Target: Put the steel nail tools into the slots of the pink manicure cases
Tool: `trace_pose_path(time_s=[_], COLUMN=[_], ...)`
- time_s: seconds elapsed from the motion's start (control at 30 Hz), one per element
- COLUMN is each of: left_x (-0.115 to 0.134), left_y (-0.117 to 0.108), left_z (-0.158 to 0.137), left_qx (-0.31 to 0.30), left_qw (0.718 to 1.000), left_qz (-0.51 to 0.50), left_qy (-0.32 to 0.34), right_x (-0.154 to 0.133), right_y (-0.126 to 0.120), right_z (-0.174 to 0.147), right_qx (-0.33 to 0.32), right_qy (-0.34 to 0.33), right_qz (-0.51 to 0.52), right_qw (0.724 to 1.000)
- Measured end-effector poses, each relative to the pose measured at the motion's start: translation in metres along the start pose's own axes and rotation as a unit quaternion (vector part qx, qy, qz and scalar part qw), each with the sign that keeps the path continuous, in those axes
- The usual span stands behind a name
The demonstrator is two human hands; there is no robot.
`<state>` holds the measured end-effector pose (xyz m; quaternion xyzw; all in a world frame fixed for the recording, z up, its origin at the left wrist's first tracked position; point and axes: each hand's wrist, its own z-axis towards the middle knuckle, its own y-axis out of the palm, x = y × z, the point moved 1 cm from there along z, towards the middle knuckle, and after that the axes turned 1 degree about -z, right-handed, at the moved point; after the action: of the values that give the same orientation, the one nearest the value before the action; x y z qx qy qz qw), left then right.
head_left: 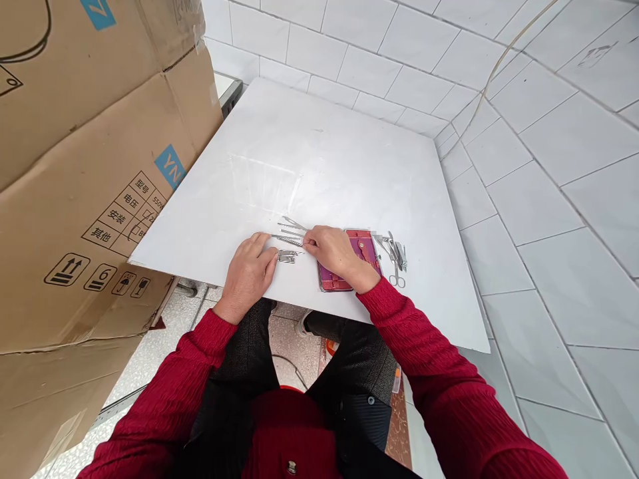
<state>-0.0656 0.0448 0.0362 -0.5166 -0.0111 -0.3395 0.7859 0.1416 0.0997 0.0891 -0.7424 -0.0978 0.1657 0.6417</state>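
My left hand (248,274) rests on the white table with its thumb and fingers apart. Its fingertips are at the left ends of several slim metal manicure tools (290,230), and its thumb is beside the nail clippers (286,256). My right hand (335,251) is closed in a pinch at the right end of the slim tools, over part of the manicure case. Its fingertips hide the exact grip. The red and purple manicure case (363,245) lies unfolded beneath my right wrist. Right of it are small scissors (397,269) and other metal tools (401,255).
The white table (339,166) reaches a white tiled wall (319,50) behind and to the right. Large cardboard boxes (90,186) stand along its left edge. A thin pale hose (492,76) runs down the wall near the corner.
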Motion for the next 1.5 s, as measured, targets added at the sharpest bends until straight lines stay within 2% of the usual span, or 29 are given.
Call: trace_pose_path(time_s=[0.3,0.6,0.77,1.07,1.3,1.5], left_x=[-0.004,-0.002,-0.002,-0.001,-0.001,-0.001], left_y=[0.004,0.002,0.002,0.001,0.001,0.001], left_z=[0.0,0.001,0.001,0.001,0.001,0.0], left_qx=[0.009,0.012,0.016,0.013,0.005,0.002], left_qw=[0.999,1.0,1.0,1.0,1.0,1.0], left_qz=[-0.002,0.004,0.0,-0.002,-0.006,-0.008], left_qy=[0.03,0.018,0.013,0.015,0.01,0.002], right_x=[0.002,-0.004,-0.006,-0.019,-0.021,-0.022], right_y=[0.006,0.006,0.006,-0.003,0.001,0.0], right_z=[0.002,0.003,0.001,0.014,0.031,0.031], right_qx=[0.015,0.011,0.045,-0.022,-0.04,-0.048], right_qy=[0.003,0.024,-0.008,-0.043,-0.071,-0.062], right_qz=[-0.019,-0.042,-0.027,-0.117,-0.162,-0.16], right_qw=[1.0,0.999,0.999,0.992,0.983,0.984])
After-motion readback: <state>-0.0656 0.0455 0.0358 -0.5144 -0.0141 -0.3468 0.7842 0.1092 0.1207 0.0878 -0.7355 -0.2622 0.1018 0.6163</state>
